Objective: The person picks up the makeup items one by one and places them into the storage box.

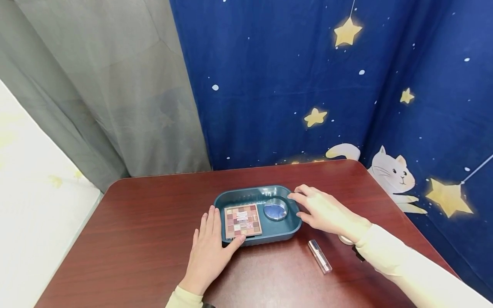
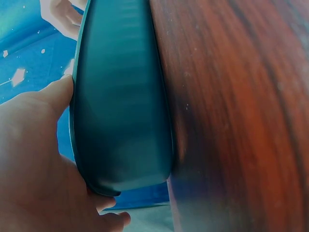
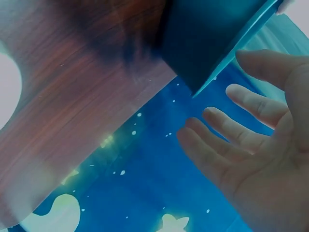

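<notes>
A dark teal tray with rounded ends sits on the table. Inside it, an eyeshadow palette with many small squares lies at the left and a round, shiny compact at the right. My left hand rests against the tray's left end, its fingers fairly straight along the side and its thumb at the near rim. In the left wrist view that thumb touches the rim. At the right end my right hand is spread beside the rim; the right wrist view shows its loosely bent fingers holding nothing.
A slim clear tube, like a lip gloss, lies on the reddish-brown table right of the tray. A round white thing is partly hidden under my right forearm. Grey and blue curtains hang behind the table's far edge.
</notes>
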Action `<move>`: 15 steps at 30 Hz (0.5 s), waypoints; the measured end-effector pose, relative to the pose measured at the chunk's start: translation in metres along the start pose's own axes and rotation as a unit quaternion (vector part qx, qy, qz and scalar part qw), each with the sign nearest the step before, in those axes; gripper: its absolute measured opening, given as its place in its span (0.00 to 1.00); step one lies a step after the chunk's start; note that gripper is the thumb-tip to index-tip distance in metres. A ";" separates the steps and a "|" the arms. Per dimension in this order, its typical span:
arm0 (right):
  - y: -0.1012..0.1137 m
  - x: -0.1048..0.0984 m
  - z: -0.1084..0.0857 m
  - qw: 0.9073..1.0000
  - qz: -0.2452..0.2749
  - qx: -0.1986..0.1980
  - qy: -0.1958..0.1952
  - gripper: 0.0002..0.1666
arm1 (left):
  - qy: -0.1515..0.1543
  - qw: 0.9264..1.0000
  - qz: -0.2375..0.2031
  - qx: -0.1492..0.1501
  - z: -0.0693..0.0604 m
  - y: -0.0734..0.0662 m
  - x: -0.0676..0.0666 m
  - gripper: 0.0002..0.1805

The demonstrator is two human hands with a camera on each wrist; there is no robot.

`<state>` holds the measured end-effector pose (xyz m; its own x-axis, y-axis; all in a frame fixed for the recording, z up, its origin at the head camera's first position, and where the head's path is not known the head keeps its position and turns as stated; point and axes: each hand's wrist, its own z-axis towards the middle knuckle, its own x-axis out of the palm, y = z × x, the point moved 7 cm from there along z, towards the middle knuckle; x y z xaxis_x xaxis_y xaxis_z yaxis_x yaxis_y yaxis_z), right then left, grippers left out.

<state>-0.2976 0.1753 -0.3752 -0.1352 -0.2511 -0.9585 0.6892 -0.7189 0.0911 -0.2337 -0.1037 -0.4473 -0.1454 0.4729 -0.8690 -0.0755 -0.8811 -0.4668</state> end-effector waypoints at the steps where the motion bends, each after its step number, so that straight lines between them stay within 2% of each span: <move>1: -0.001 -0.001 -0.002 1.000 -0.001 0.002 0.000 0.33 | 0.000 1.000 0.001 0.001 0.000 0.000 0.000 0.61; 15: -0.017 -0.001 -0.024 1.000 -0.006 0.026 0.005 0.31 | -0.001 1.000 0.002 0.009 0.000 0.001 0.001 0.61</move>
<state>-0.2916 0.2034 -0.3824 -0.1364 -0.2351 -0.9624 0.6490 -0.7552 0.0925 -0.2343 -0.1036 -0.4488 -0.1473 0.4701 -0.8702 -0.0931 -0.8825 -0.4610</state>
